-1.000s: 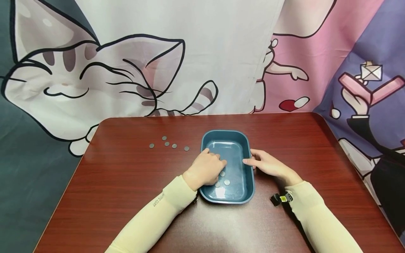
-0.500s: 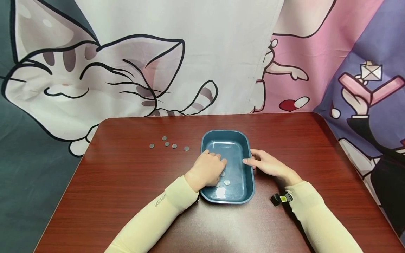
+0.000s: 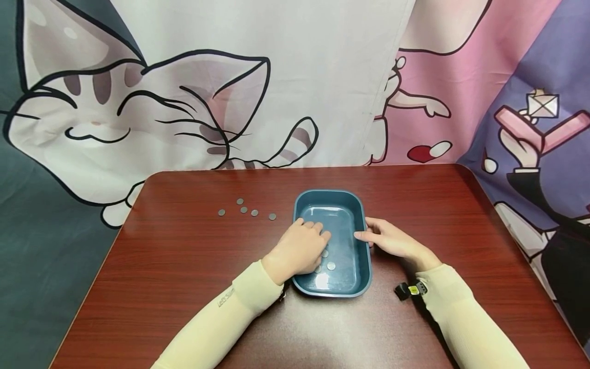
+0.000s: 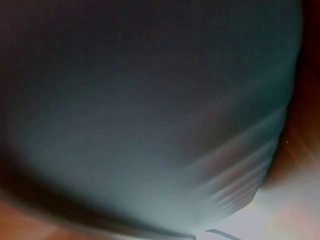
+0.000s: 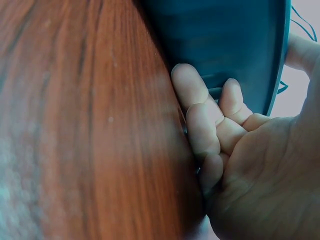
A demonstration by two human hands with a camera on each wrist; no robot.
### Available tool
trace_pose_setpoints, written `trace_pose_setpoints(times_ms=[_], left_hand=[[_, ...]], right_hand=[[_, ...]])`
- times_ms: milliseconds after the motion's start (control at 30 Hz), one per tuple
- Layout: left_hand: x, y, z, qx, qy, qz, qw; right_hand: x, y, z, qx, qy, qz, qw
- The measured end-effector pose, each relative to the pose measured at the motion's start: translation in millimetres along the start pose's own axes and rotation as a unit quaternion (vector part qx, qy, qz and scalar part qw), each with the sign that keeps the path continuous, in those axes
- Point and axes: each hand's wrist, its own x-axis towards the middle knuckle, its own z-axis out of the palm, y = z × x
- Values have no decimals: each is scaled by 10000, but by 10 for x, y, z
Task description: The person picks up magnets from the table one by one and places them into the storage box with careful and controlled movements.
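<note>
A blue rectangular plastic tray (image 3: 343, 225) lies on the table, with several small silver coins, such as this coin (image 3: 331, 266), on its floor. My left hand (image 3: 304, 246) reaches over the tray's left rim, its fingers pointing down inside near the coins; the fingertips are hidden, so whether they pinch a coin does not show. On the right side, my right hand (image 3: 394, 238) grips the rim, thumb over the top and curled fingers (image 5: 202, 127) against the outer wall in the right wrist view. The left wrist view is mostly filled by the tray's dark side (image 4: 125, 125).
Several more coins (image 3: 243, 210) lie scattered on the reddish-brown wooden table (image 3: 184, 266), left of the tray. Behind the table hangs a curtain (image 3: 350, 77) with cartoon prints. A small black device (image 3: 407, 291) is at the right sleeve's cuff.
My left wrist and forearm have shifted slightly, first right, then back left, with the fingers staying inside the tray. The right hand, tray and loose coins keep their places.
</note>
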Motion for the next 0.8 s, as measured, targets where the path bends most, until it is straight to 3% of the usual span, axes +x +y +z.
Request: trace_pose_setpoints(times_ms=[167,467,633,800], left_hand=[[-58,-43,-2,-134,560,234,9981],[-140,-177,-19,-754,1162,533,9889],[-172,-268,-32,-1102,1337,533,9834],[-200,-376,-25,-1123,1386,397,9832]], right_hand=[[1,-1,1,4,3,8,10000],[-3,-9,5,-26,41,-45,10000],[-6,-13,4,-36,31,-35,10000],[-8,-15,5,-60,43,-39,10000]])
